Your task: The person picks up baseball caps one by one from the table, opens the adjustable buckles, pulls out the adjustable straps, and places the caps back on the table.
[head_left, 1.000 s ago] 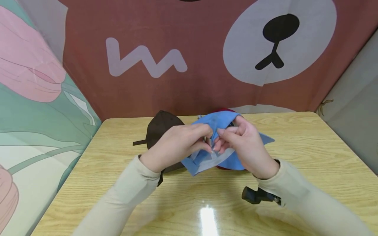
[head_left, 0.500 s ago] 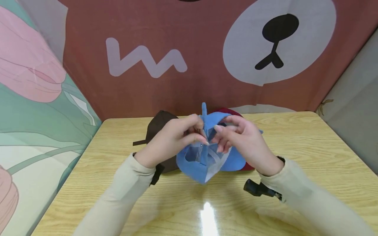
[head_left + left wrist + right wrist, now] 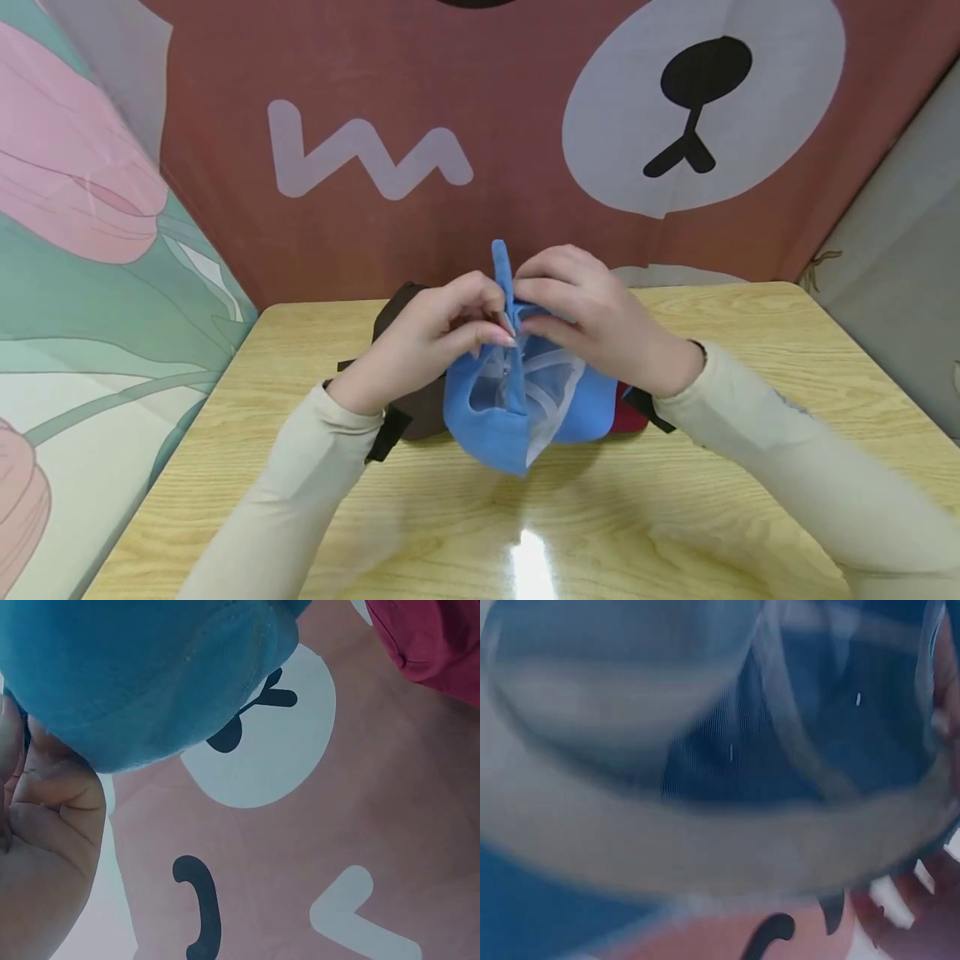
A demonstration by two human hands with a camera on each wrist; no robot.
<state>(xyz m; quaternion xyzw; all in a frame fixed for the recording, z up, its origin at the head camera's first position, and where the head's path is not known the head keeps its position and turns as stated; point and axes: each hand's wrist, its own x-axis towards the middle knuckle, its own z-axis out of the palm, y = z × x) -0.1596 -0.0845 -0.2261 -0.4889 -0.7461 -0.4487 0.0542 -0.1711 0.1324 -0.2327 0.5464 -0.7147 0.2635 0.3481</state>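
Note:
A light blue cap [image 3: 487, 437] is held up above the table, tilted so its pale-lined inside and back opening show. Its strap [image 3: 500, 258] stands upright at the top. My left hand [image 3: 442, 329] pinches the strap low down with thumb and fingers. From the other side, my right hand [image 3: 600, 312] has its bent fingers and thumb on the strap, close to the left fingertips. In the left wrist view, the blue crown hides the left fingertips. The right wrist view looks into the blurred lining of the cap, with fingers at the right edge.
A dark brown cap [image 3: 397, 312] lies behind the left hand, partly covered. Part of a dark red cap [image 3: 630, 410] shows at the right behind the blue one. The wooden table [image 3: 420, 517] meets a printed cloth backdrop [image 3: 360, 233] at its far edge.
The blue cap has turned so its strap points up and its opening faces me. My right hand has risen and moved inward onto the strap, while the left keeps its pinch.

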